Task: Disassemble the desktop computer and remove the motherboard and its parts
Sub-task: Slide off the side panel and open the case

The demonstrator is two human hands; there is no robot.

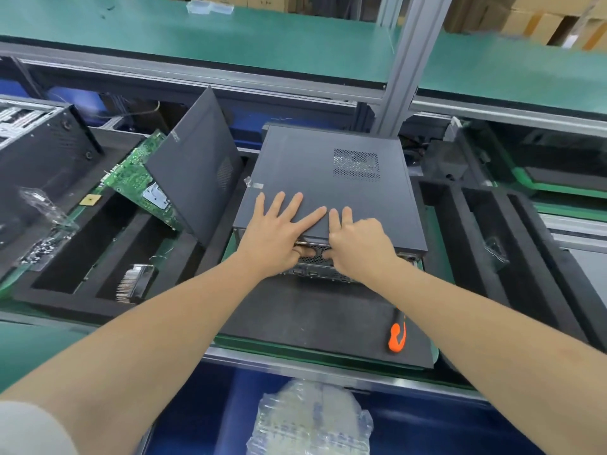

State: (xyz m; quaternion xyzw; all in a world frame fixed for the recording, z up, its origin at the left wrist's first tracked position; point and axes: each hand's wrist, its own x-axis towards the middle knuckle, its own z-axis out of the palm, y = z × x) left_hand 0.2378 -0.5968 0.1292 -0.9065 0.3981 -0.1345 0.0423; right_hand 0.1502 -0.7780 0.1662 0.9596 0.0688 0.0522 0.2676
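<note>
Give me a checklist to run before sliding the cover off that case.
1. Both hands on cover panel: ok; left hand and right hand lie flat, thumbs hooked under its near edge.
2. Case seated on foam mat: ok.
3. Cover screws removed: cannot tell.
4. Screwdriver out of the way: ok, beside right forearm.
5. Space behind case: cannot tell.

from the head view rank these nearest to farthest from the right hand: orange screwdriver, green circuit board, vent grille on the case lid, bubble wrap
From the right hand:
1. Vent grille, just beyond it on the lid.
2. Orange screwdriver, nearer the person, on the black mat.
3. Green circuit board, far left.
Bubble wrap, bottom edge: too close to call against the board.
</note>
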